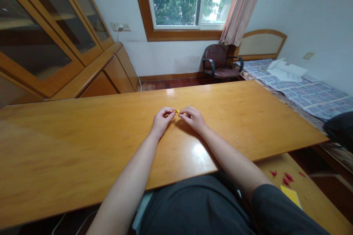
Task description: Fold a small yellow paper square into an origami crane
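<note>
A small piece of folded yellow paper (177, 111) is pinched between my two hands, just above the middle of the wooden table (82, 143). My left hand (162, 120) grips its left side between thumb and fingertips. On the opposite side, the thumb and fingers of my right hand (193, 118) close on it too. Its exact folded shape is too small to make out, and the fingertips cover part of it.
Several red folded-paper pieces (286, 180) and a yellow paper sheet (291, 196) lie on a lower wooden surface at right. Beyond the table stand a brown armchair (217, 60) and a bed (309, 84). A glass-door cabinet (77, 67) lines the left.
</note>
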Demonstrator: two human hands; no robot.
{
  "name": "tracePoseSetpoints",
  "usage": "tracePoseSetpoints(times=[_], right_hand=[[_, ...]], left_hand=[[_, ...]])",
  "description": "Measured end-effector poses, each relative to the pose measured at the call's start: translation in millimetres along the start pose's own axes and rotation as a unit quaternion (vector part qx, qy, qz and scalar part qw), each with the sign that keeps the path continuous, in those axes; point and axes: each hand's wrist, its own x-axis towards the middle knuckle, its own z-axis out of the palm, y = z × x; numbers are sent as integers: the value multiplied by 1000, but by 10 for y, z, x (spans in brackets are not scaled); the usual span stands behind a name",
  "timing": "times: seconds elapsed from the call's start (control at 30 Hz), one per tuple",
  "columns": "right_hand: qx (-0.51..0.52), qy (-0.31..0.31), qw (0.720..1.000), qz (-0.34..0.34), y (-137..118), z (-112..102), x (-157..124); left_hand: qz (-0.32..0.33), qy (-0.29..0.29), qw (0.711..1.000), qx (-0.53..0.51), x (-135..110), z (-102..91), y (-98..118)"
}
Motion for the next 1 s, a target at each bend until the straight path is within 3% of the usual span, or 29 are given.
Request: tracePoseSetpoints(times=[0.43, 0.6, 0.8, 1.0], right_hand=[[-15, -1, 999, 29, -47, 2, -1], [-23, 20, 1000, 1, -22, 14, 4], [-31, -4, 999, -39, 4, 14, -2], [-17, -1, 1000, 16, 0, 13, 5]], left_hand=[[-2, -3, 1000, -10, -18, 36, -31], [-34, 3, 998, -52, -15, 60, -97], [-70, 16, 995, -68, -2, 69, -126], [-74, 12, 993, -86, -1, 53, -72]])
